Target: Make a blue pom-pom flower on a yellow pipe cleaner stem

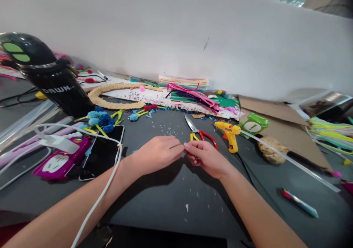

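My left hand (162,152) and my right hand (205,156) meet fingertip to fingertip just over the dark table, near its middle. Both are closed in a pinch; whatever lies between the fingers is hidden or too small to name. Right behind them rest scissors (205,135) with red and yellow handles, blades pointing away and to the left. A yellow glue gun (229,134) lies to the right of my right hand, its dark cord running toward me. Small pale scraps (186,207) are scattered on the tabletop below and behind my hands.
At left stand a black bottle (57,82), a phone (103,156), a magenta power bank (63,158) and blue pom-poms (102,119); a white cable crosses my left forearm. Behind lie pink pipe cleaners (193,92). Cardboard (286,130), a clear stick and a pen (299,202) lie right.
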Motion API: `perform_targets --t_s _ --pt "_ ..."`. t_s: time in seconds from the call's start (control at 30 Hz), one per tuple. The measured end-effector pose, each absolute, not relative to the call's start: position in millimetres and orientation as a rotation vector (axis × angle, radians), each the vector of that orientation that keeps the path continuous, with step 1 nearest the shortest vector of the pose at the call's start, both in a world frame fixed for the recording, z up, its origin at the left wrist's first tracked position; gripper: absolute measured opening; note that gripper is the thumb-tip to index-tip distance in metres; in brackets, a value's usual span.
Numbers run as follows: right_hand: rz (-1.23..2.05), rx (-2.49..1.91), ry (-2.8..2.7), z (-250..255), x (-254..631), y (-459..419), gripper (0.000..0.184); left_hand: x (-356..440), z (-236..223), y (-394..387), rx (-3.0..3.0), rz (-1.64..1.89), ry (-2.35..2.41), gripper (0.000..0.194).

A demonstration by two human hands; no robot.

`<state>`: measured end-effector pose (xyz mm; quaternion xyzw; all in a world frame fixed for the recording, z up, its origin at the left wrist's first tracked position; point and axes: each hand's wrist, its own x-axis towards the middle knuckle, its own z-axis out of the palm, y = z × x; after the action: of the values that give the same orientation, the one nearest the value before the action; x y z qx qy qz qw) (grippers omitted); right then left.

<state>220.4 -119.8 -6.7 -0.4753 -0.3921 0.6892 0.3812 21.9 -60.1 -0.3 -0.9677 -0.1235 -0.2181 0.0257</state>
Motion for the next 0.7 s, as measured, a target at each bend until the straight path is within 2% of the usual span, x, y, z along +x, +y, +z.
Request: perform_targets --t_s 0.2,0.4,0.53,0.7 --pt "1.536 -1.28 -1.249 -1 220 -124 0.035 25 1 -61 -3.119 -0.778 -0.554 0.02" --pt "1.01 -1.494 -1.658 5 217 -130 0.027 29 5 -62 -3.353 -0.918 -0.809 0.021" --pt "0.803 -1.471 -1.849 4 218 -130 0.025 30 5 -63 -3.47 -0.938 -1.188 0.022" --pt "0.725 -1.468 -1.981 3 220 -129 0.024 30 7 -61 -3.644 -0.963 -1.624 0.021"
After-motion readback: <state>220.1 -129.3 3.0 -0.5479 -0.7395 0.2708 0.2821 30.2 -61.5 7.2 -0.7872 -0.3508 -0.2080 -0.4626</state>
